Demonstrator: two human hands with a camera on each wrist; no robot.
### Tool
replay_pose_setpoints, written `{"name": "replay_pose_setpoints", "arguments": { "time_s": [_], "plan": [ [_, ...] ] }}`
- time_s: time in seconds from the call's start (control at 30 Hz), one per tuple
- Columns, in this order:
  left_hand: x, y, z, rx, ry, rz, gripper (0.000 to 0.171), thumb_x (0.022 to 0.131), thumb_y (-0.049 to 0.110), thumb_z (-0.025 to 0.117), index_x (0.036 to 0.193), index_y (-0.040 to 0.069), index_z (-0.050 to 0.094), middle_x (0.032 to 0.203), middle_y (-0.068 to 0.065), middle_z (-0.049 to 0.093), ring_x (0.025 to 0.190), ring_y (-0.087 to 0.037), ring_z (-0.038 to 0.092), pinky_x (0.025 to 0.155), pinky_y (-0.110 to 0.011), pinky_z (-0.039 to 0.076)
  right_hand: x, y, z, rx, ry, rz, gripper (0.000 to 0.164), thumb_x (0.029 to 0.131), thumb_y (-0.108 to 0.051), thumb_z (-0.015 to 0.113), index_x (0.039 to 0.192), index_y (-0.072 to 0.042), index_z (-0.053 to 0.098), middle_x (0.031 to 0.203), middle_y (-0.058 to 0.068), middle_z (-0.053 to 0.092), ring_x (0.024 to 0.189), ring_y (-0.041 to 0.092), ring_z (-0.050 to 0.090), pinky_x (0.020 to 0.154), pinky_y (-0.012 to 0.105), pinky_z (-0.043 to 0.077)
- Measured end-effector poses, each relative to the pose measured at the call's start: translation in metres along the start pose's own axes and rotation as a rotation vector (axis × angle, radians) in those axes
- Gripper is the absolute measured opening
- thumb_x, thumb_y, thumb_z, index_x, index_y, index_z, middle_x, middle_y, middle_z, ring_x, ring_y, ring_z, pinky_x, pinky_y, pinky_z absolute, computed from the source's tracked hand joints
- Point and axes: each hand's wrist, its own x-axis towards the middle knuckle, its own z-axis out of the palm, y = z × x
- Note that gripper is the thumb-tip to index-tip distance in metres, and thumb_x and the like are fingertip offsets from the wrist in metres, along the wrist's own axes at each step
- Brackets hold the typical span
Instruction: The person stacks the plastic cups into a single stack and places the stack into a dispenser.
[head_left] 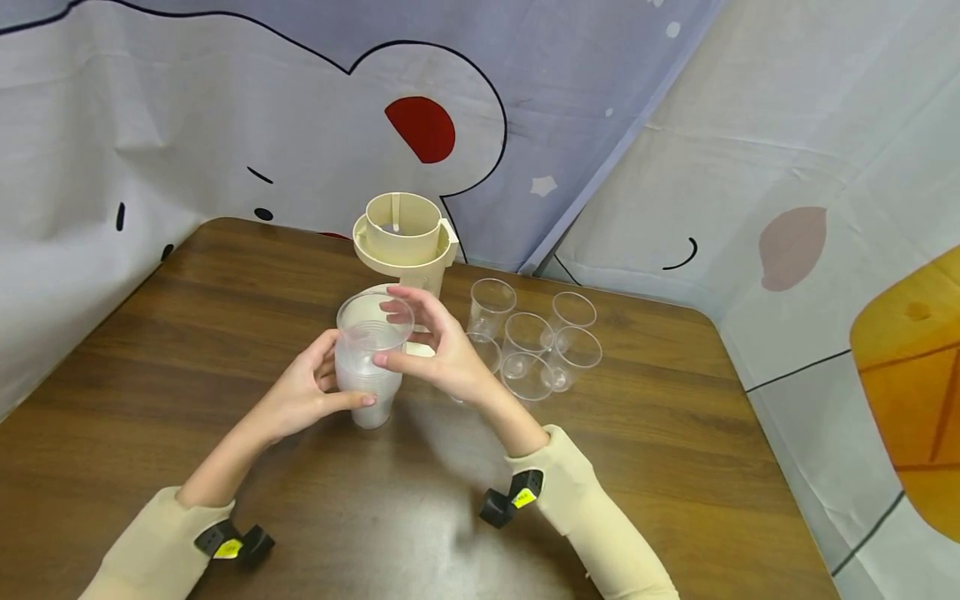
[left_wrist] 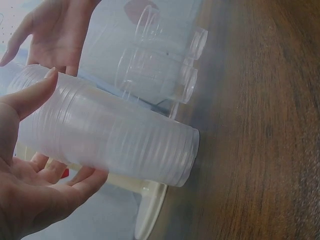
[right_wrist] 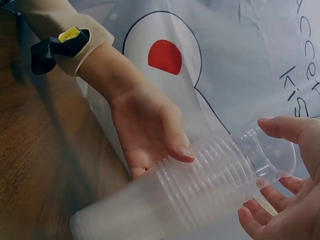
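A tall stack of nested clear plastic cups [head_left: 369, 392] stands on the table, leaning slightly in the head view. My left hand [head_left: 303, 392] grips its middle, thumb on the near side and fingers round the back. At the top, the uppermost plastic cup [right_wrist: 277, 155] sits partly raised out of the stack. My right hand [head_left: 442, 350] holds that cup near its rim, thumb in front and fingers behind. The left wrist view shows the left thumb [left_wrist: 37, 95] lying along the stack's ribbed rims. Some right fingertips are hidden behind the clear plastic.
Behind the stack stands a cream plastic holder [head_left: 405, 242] with a round ringed top. Several single clear cups [head_left: 528, 333] stand upright, grouped to the right of my right hand. A wooden table [head_left: 675, 483] lies beneath, with a printed curtain [head_left: 247, 108] along its back.
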Motion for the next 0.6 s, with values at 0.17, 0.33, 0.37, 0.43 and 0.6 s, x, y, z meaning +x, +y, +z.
{"name": "replay_pose_setpoints", "arguments": {
  "time_s": [0.17, 0.33, 0.37, 0.43, 0.6],
  "plan": [
    [-0.0004, 0.001, -0.0002, 0.003, 0.002, 0.004, 0.072, 0.078, 0.004, 0.078, 0.136, 0.001, 0.035, 0.128, -0.018, 0.05, 0.106, 0.0, 0.059, 0.087, -0.018, 0.051, 0.0001, 0.0028, 0.0005, -0.006, -0.005, 0.007, 0.07, 0.078, 0.003, 0.072, 0.14, -0.006, 0.039, 0.134, 0.019, 0.053, 0.123, 0.028, 0.052, 0.1, 0.032, 0.046],
    [-0.0005, 0.0015, -0.0001, 0.018, 0.002, 0.003, 0.072, 0.078, 0.005, 0.078, 0.136, 0.002, 0.035, 0.129, -0.017, 0.051, 0.106, 0.001, 0.058, 0.088, -0.017, 0.051, -0.0011, 0.0049, 0.0016, -0.028, -0.013, 0.018, 0.07, 0.078, 0.0, 0.073, 0.139, -0.008, 0.04, 0.134, 0.017, 0.054, 0.125, 0.023, 0.05, 0.101, 0.033, 0.046],
    [-0.0006, 0.0015, 0.0, 0.019, 0.002, 0.003, 0.071, 0.078, 0.005, 0.078, 0.135, 0.002, 0.036, 0.128, -0.017, 0.051, 0.106, 0.001, 0.058, 0.088, -0.017, 0.051, -0.0014, 0.0052, 0.0018, -0.032, -0.015, 0.02, 0.071, 0.077, 0.0, 0.073, 0.139, -0.008, 0.04, 0.135, 0.016, 0.053, 0.126, 0.023, 0.05, 0.102, 0.032, 0.046],
    [-0.0007, 0.0016, 0.0, 0.021, 0.003, 0.001, 0.071, 0.078, 0.005, 0.078, 0.135, 0.002, 0.036, 0.128, -0.017, 0.051, 0.106, 0.001, 0.058, 0.088, -0.017, 0.051, -0.0019, 0.0056, 0.0022, -0.035, -0.019, 0.024, 0.071, 0.077, -0.001, 0.073, 0.14, -0.009, 0.04, 0.136, 0.015, 0.053, 0.128, 0.022, 0.048, 0.102, 0.032, 0.045],
    [-0.001, 0.0017, -0.0004, 0.026, 0.002, -0.002, 0.07, 0.079, 0.005, 0.078, 0.134, 0.001, 0.036, 0.128, -0.017, 0.051, 0.107, 0.0, 0.058, 0.088, -0.017, 0.051, -0.0027, 0.0075, 0.0032, -0.04, -0.019, 0.042, 0.071, 0.078, -0.001, 0.074, 0.14, -0.01, 0.039, 0.137, 0.013, 0.052, 0.129, 0.021, 0.048, 0.102, 0.033, 0.045]
  ]
}}
